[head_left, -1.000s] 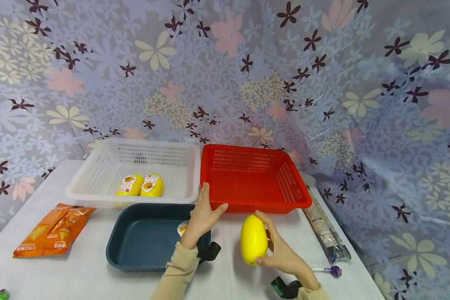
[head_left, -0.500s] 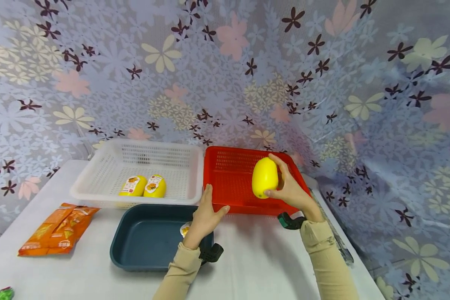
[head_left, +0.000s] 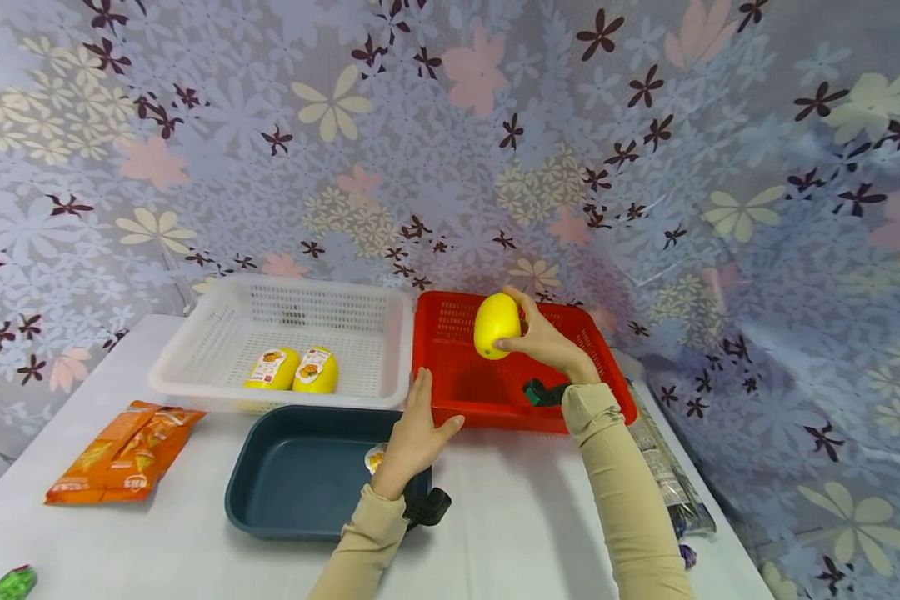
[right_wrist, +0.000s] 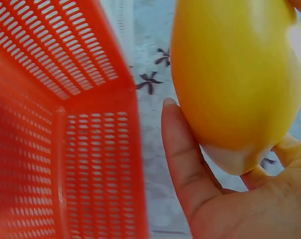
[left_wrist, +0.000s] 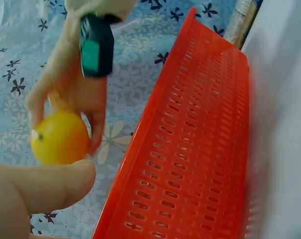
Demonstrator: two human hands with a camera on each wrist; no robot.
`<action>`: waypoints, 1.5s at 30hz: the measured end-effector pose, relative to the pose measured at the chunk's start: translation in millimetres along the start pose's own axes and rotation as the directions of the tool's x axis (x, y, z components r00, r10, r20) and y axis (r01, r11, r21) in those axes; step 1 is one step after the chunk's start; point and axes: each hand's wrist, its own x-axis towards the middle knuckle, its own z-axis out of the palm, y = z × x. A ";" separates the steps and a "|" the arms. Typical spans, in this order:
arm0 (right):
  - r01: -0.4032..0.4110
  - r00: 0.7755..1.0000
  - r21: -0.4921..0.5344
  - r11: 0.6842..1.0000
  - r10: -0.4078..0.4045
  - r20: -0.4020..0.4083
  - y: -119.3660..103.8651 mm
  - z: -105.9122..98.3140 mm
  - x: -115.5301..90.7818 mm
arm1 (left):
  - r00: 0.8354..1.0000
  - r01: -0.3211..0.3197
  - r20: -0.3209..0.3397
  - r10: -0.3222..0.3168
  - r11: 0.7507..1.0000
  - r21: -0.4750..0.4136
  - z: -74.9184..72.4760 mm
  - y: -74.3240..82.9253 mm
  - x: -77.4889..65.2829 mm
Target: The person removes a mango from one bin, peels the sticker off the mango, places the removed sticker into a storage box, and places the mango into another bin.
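A smooth oval yellow melon [head_left: 497, 326] hangs above the red basket [head_left: 487, 415], gripped from the right by my right hand [head_left: 547, 340]. Thumb and fingers wrap its sides in the right wrist view, where the melon [right_wrist: 235, 74] stands apart from the basket wall. My left hand [head_left: 416, 433], fingers straight and thumb spread, is beside the basket's front left corner; whether it touches the rim I cannot tell. Two labelled yellow melons, one [head_left: 273, 369] beside the other [head_left: 316, 372], lie in the white basket [head_left: 285, 402].
A dark blue tray [head_left: 300, 527] stands in front of the white basket, with a round-labelled item [head_left: 375, 457] partly hidden by my left hand. An orange snack bag [head_left: 126, 454] and a green candy [head_left: 16, 582] lie left. A long clear package [head_left: 671, 475] lies right, near a purple lollipop [head_left: 687, 556].
My right hand has lifted the melon from in front of the red basket up over it, then moved slightly left and farther back. The left hand stays in place.
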 end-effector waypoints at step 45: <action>-0.153 0.904 -0.320 0.935 0.263 0.337 41.9 46.5 53.3 | 0.998 0.038 0.049 -0.037 0.999 -0.005 -2.9 -1.4 2.7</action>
